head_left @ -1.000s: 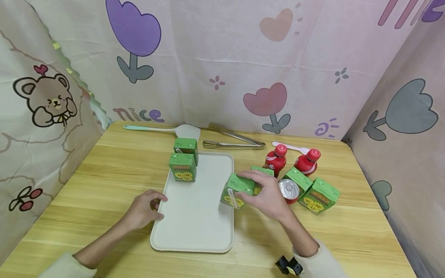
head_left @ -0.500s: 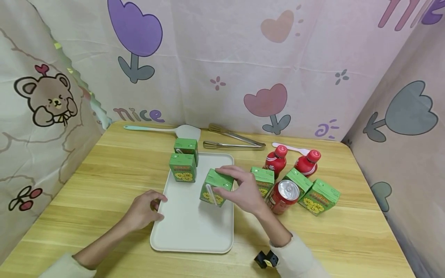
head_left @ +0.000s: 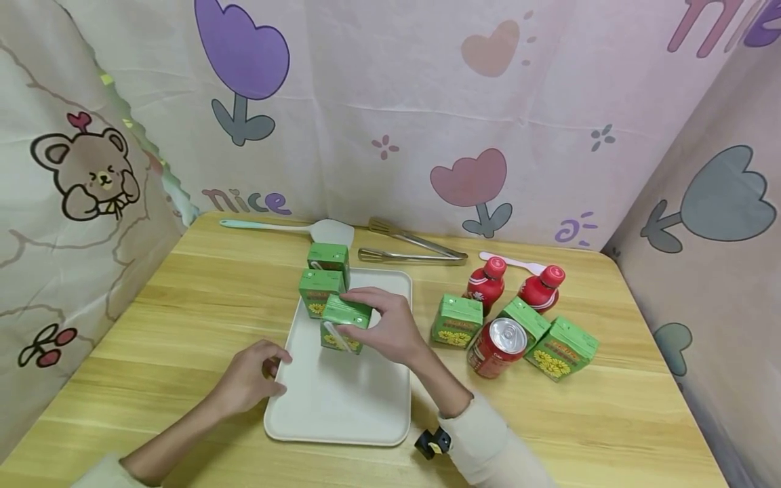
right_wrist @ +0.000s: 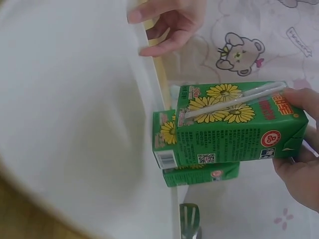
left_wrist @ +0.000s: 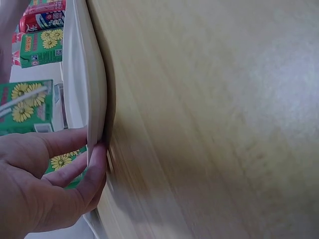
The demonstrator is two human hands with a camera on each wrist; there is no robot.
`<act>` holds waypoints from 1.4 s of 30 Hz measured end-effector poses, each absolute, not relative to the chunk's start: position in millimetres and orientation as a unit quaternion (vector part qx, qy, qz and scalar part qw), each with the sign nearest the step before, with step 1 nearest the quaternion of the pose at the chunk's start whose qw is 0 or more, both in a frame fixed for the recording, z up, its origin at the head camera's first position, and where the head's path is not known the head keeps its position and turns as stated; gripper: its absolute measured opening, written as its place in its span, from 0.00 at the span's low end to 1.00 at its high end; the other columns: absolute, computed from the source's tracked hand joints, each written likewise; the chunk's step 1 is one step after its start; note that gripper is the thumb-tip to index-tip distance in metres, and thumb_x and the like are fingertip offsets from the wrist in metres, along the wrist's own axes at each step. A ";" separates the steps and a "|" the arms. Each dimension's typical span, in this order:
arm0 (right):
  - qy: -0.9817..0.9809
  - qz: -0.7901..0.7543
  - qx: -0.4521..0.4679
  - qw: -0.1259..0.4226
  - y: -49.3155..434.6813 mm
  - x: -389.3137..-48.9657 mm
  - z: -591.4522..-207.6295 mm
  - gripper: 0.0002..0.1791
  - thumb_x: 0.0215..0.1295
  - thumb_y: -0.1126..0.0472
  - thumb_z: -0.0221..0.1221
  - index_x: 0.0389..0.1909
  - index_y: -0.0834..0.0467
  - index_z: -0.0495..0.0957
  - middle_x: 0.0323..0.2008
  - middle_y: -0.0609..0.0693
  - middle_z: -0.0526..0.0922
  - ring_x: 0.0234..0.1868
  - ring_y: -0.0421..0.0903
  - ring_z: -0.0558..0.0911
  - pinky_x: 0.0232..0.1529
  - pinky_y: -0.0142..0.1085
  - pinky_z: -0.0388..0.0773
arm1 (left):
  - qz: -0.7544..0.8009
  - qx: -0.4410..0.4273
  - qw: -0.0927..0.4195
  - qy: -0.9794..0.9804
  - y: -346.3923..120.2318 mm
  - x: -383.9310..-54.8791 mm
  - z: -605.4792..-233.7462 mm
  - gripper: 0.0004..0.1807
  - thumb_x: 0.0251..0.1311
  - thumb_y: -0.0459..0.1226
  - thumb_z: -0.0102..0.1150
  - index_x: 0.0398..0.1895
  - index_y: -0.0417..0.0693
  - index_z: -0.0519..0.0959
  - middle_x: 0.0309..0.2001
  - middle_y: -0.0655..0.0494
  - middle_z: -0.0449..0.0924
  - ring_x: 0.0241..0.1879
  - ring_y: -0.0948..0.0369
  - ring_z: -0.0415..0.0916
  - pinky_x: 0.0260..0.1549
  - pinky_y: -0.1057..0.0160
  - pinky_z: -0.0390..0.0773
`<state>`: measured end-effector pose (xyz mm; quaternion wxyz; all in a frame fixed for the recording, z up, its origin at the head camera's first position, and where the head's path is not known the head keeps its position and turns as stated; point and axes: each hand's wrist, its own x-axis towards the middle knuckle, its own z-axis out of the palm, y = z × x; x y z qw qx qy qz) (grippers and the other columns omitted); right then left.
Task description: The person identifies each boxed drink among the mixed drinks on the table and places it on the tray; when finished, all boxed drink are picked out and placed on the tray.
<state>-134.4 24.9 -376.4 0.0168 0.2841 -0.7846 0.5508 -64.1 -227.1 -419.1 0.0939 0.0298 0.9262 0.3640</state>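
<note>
My right hand (head_left: 390, 327) grips a green drink carton (right_wrist: 234, 127) by its top end, with yellow flowers and a straw on its side. It is over the left part of a cream tray (head_left: 338, 413); whether it touches the tray I cannot tell. Just behind it, two more green cartons, a nearer carton (head_left: 318, 288) and a farther carton (head_left: 328, 253), stand at the tray's far left corner. My left hand (head_left: 249, 377) pinches the tray's left rim, its fingers (left_wrist: 94, 172) against the rim in the left wrist view.
Right of the tray stand a green carton (head_left: 456, 322), a red can (head_left: 493, 352), two more cartons and two red bottles, one bottle (head_left: 485, 288) nearer the tray. Along the back lie a white turner (head_left: 329, 232), metal tongs (head_left: 415, 256) and a pinkish utensil (head_left: 515, 263).
My right hand has carried the green carton leftward, from beside the tray's right edge to its left part near the two standing cartons. The left hand has stayed at the tray's rim.
</note>
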 end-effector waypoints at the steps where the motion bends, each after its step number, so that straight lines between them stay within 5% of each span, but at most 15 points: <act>1: -0.786 0.547 0.286 0.015 21.9 -135.6 -376.8 0.23 0.48 0.61 0.70 0.49 0.58 0.81 0.49 0.52 0.83 0.53 0.45 0.80 0.52 0.32 0.77 | 0.364 0.032 0.093 0.926 -227.1 -63.3 -419.1 0.23 0.34 0.24 0.70 0.40 0.39 0.79 0.41 0.49 0.76 0.34 0.60 0.71 0.26 0.71 0.73; 28: -0.841 0.433 0.323 -0.011 -28.7 -145.3 -386.5 0.23 0.54 0.60 0.68 0.52 0.57 0.80 0.53 0.50 0.82 0.58 0.45 0.78 0.53 0.26 0.74 | 0.357 0.034 0.099 0.928 -226.6 -65.2 -418.7 0.22 0.35 0.25 0.71 0.39 0.40 0.80 0.41 0.51 0.77 0.34 0.60 0.71 0.26 0.71 0.73; 42: -0.868 0.355 0.346 -0.025 -27.4 -141.5 -375.3 0.26 0.59 0.55 0.64 0.59 0.56 0.75 0.59 0.49 0.77 0.61 0.45 0.75 0.56 0.30 0.74 | 0.358 0.035 0.098 0.928 -227.6 -64.8 -419.0 0.21 0.36 0.24 0.71 0.39 0.40 0.79 0.41 0.50 0.76 0.34 0.60 0.71 0.26 0.71 0.73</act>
